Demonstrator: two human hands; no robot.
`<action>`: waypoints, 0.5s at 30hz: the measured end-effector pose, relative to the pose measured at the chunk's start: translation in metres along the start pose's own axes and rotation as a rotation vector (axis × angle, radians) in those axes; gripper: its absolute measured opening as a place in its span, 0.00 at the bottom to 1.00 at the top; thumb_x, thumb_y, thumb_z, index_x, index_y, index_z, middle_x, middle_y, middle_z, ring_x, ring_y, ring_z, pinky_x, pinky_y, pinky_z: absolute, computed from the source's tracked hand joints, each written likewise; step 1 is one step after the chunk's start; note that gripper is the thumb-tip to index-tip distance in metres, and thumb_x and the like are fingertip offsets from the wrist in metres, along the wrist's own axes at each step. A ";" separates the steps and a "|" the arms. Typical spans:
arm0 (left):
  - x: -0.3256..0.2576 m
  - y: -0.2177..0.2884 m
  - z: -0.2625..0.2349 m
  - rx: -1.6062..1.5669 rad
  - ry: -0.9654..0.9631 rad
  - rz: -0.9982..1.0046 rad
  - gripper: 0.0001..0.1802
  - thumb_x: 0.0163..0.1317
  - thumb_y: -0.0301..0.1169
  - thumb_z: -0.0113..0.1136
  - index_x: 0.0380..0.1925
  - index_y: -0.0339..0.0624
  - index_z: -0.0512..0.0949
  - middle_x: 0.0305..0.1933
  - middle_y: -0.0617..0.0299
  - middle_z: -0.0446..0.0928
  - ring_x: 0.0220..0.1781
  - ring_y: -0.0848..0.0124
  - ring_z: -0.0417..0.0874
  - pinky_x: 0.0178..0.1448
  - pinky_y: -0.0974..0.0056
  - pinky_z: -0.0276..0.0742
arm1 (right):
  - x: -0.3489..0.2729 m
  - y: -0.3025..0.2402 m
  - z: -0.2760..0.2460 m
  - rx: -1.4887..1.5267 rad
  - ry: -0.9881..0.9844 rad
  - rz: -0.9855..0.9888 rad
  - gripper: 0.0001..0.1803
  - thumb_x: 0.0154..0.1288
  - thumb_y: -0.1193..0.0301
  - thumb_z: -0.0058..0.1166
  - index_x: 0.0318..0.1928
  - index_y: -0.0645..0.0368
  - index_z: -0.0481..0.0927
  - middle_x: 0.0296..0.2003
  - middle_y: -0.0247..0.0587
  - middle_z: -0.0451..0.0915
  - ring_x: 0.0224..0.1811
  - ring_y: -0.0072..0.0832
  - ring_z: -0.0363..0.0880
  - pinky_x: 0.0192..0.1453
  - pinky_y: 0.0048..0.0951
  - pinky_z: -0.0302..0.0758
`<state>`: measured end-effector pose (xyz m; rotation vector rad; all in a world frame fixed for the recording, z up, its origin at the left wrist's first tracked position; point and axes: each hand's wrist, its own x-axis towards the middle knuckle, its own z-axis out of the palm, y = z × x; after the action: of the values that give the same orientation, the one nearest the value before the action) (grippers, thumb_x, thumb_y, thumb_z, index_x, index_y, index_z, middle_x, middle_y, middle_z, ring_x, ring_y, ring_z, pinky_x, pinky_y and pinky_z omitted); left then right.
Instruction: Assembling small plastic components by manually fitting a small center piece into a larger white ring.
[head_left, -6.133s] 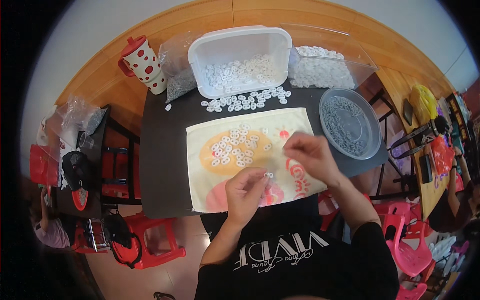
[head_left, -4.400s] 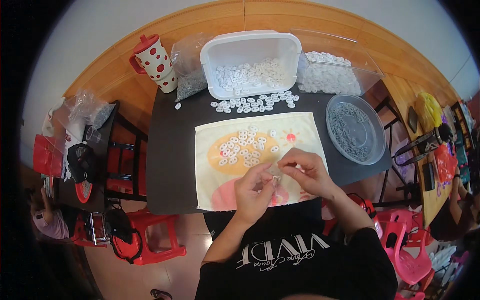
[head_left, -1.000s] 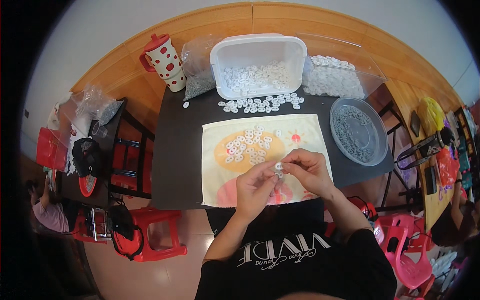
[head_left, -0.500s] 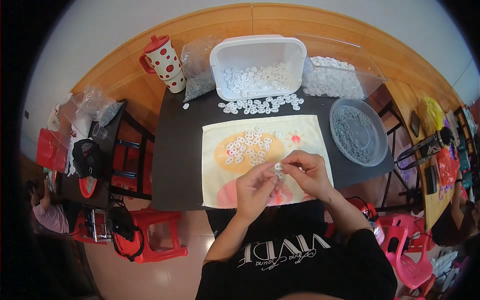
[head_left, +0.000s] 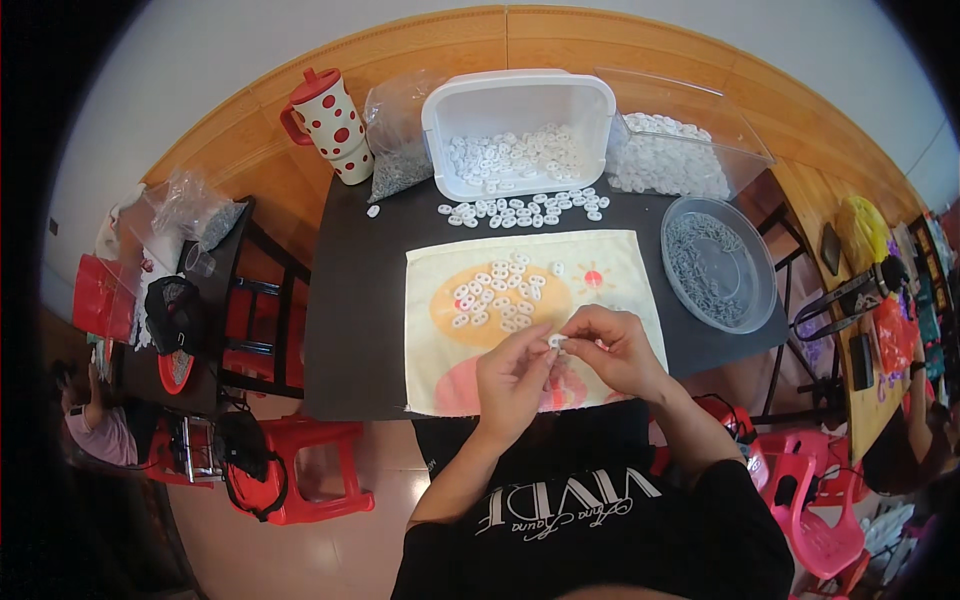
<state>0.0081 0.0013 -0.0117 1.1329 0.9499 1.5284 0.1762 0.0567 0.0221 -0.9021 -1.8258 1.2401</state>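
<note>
Over the front part of a cream cloth (head_left: pixel 425 290), my left hand (head_left: pixel 512 388) and my right hand (head_left: pixel 615 352) meet with pinched fingertips. Between them sits a small white plastic piece (head_left: pixel 556 341), partly covered by the fingers; whether it is one piece or two together I cannot tell. Several white oval two-hole pieces (head_left: pixel 497 290) lie loose on the cloth just beyond my hands. One more oval piece (head_left: pixel 557 269) rests apart from these, to the right.
At the back stand a white tub (head_left: pixel 432 140) of white pieces, a clear bin (head_left: pixel 745 150) of more, a bag of grey metal bits (head_left: pixel 400 170) and a dotted tumbler (head_left: pixel 335 125). A round clear tub (head_left: pixel 768 290) holding small metal parts is at right. Other people sit at both sides.
My fingertips have drawn closer together. Two white bits showed between them before, and now a single small white shape shows there. My right hand has shifted very slightly.
</note>
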 end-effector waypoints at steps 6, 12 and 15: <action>0.003 0.005 0.006 0.550 0.004 0.248 0.14 0.58 0.16 0.61 0.45 0.33 0.79 0.34 0.56 0.79 0.30 0.67 0.82 0.33 0.66 0.76 | -0.006 0.006 -0.003 -0.135 0.047 -0.194 0.05 0.61 0.83 0.58 0.37 0.64 0.79 0.28 0.42 0.79 0.30 0.30 0.79 0.35 0.28 0.73; 0.004 0.007 0.015 0.802 -0.079 0.367 0.14 0.49 0.15 0.61 0.38 0.35 0.80 0.35 0.52 0.78 0.31 0.56 0.82 0.35 0.60 0.78 | -0.020 0.025 -0.007 -0.476 0.056 -0.514 0.11 0.47 0.84 0.57 0.35 0.64 0.80 0.35 0.46 0.77 0.34 0.45 0.78 0.35 0.38 0.74; 0.003 0.004 0.015 0.842 -0.131 0.377 0.15 0.47 0.15 0.61 0.37 0.35 0.80 0.35 0.53 0.78 0.33 0.55 0.82 0.35 0.59 0.78 | -0.027 0.027 -0.007 -0.619 -0.010 -0.521 0.12 0.45 0.83 0.57 0.35 0.64 0.79 0.35 0.44 0.76 0.35 0.42 0.77 0.35 0.36 0.74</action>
<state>0.0211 0.0042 -0.0030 2.0735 1.3988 1.3217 0.1991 0.0444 -0.0065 -0.6506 -2.3036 0.3567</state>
